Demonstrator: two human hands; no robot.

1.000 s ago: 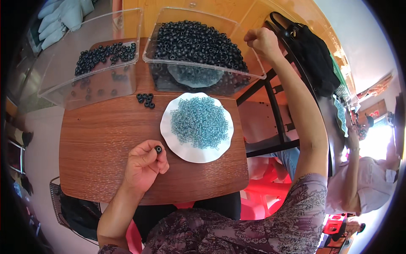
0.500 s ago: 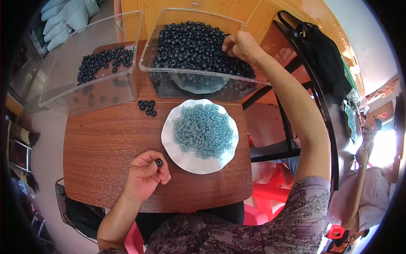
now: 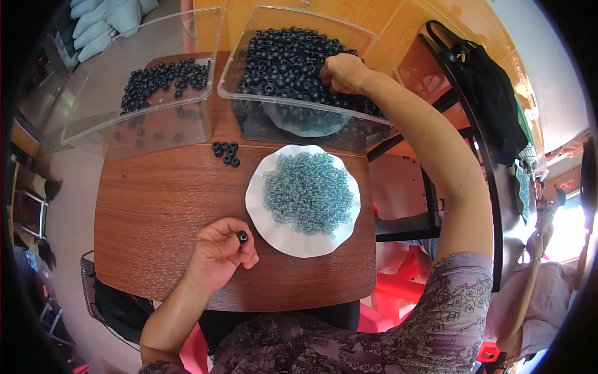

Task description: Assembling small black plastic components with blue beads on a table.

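Observation:
My left hand (image 3: pixel 223 254) is raised over the near part of the table, pinching a small black ring-shaped part (image 3: pixel 242 237) between thumb and fingers, its hole facing up. My right hand (image 3: pixel 347 73) reaches into the right clear bin (image 3: pixel 293 98), its fingers curled down at the heap of black ring-shaped parts (image 3: pixel 280 59). Whether it grips one is hidden. Between the hands stands a white scalloped plate (image 3: pixel 258 218) heaped with small translucent blue-green rings (image 3: pixel 308 193). Several finished-looking black parts (image 3: pixel 225 153) sit in a cluster left of the plate's far edge.
A second clear bin (image 3: pixel 168 128) at the far left holds fewer black parts. Beyond the brown table's (image 3: pixel 162 218) right edge are a black-framed table (image 3: pixel 464 118) with a black bag (image 3: pixel 489 93) and red stools (image 3: pixel 402 280). Another person (image 3: pixel 536 299) sits at the far right.
My right hand has moved slightly left and nearer within the bin, lower against the black parts. My left hand keeps its pinch on the black part; the whole view has shifted a little.

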